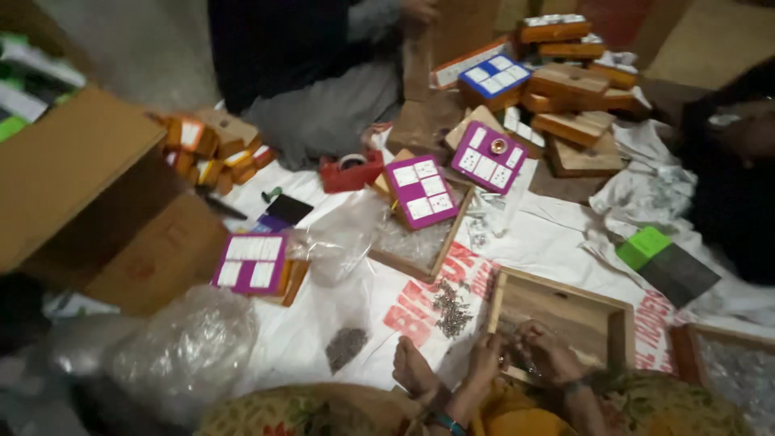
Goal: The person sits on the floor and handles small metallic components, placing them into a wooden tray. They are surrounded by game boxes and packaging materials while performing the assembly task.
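An open, shallow wooden box (601, 311) lies on the white printed sheet (557, 242) right in front of me. My left hand (484, 359) grips the box's near left corner. My right hand (550, 351) rests beside it on the near edge, with its fingers curled into the box. The blur hides whether it holds anything. A heap of small metal screws (452, 308) lies just left of the box. My bare foot (413, 367) rests on the sheet left of my hands.
Purple boards with white squares (250, 262) (421, 190) (488, 157) lie around a second wooden tray (386, 260). Stacked wooden boxes (577, 81) stand at the back right, an open cardboard box (89, 186) at the left. A crumpled plastic bag (190, 347) is nearby. One person (323, 89) sits opposite, another (726, 161) to the right.
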